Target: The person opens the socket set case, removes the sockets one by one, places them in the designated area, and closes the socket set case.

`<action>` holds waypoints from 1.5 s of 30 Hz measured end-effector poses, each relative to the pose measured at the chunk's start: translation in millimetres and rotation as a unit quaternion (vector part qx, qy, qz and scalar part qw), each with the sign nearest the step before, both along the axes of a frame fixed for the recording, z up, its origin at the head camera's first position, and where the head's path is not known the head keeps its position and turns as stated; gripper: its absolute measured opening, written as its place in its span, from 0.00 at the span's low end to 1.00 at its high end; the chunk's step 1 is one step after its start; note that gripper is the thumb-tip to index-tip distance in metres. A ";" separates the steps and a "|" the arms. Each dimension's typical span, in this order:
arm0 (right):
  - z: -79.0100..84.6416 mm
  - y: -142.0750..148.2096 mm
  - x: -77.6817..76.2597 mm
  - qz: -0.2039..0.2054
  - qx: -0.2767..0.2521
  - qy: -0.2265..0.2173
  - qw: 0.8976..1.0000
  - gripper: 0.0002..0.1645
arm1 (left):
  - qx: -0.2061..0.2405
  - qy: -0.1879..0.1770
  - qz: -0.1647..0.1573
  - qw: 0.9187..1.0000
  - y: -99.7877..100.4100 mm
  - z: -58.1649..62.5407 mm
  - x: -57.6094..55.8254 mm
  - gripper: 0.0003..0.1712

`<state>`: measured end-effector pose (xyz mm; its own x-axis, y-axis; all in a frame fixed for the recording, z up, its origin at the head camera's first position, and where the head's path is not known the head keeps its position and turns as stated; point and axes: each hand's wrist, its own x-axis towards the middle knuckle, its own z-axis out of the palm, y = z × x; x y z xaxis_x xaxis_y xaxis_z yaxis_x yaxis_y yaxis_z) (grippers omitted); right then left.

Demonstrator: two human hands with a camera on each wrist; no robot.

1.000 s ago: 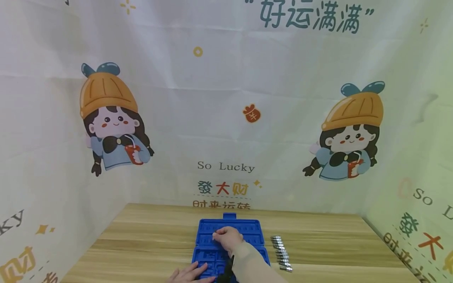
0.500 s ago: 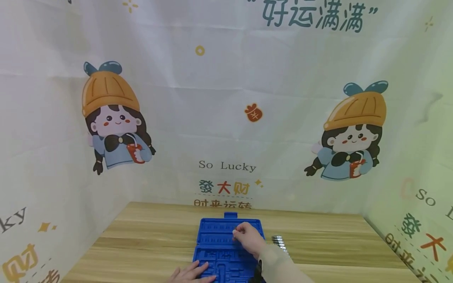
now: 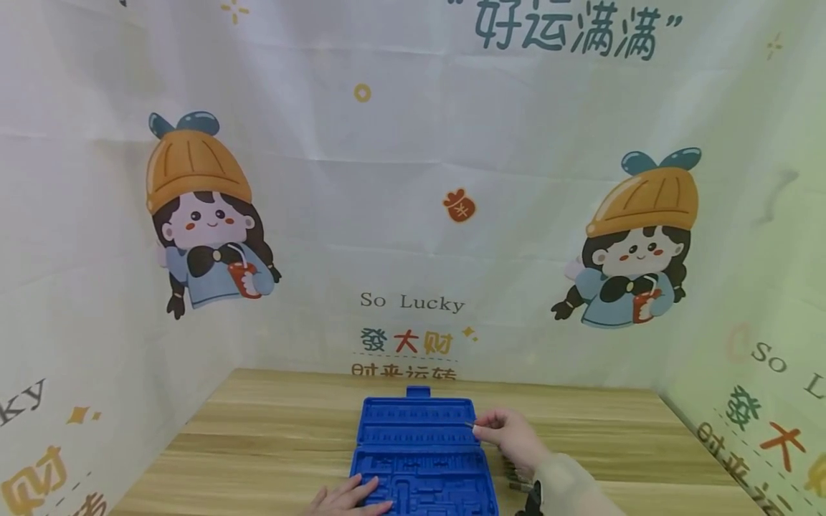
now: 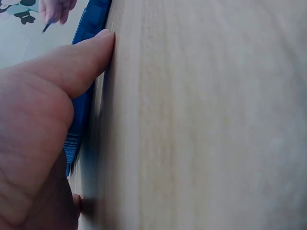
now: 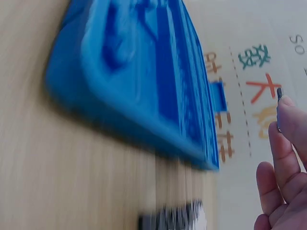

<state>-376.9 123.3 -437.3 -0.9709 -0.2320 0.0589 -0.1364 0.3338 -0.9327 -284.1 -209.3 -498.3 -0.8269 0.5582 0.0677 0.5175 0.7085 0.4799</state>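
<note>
An open blue plastic tool case point(image 3: 445, 481) lies on the table, its moulded slots facing up and its lid folded back. My left hand point(image 3: 345, 498) rests with spread fingers on the case's near left edge; in the left wrist view its thumb point(image 4: 88, 62) lies along the case's side. Thumb and index finger of my right hand point(image 3: 513, 437) pinch a small, slim, dark metal bit point(image 5: 279, 93), raised off the table near the lid's right edge. Its tip points left in the head view.
Right of the case, a row of silver sockets point(image 5: 180, 218) stands on the wooden table point(image 3: 613, 437), partly hidden by my right hand and sleeve in the head view. A printed cloth point(image 3: 413, 251) hangs behind the table and along both sides.
My right hand has moved rightward from over the lid to its right edge, pinching the bit. The left hand has stayed on the case.
</note>
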 end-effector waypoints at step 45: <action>-40.4 68.2 54.7 -0.053 0.189 0.125 0.973 0.17 | -0.058 -0.063 -0.012 0.996 -0.4 3.8 -10.3 0.33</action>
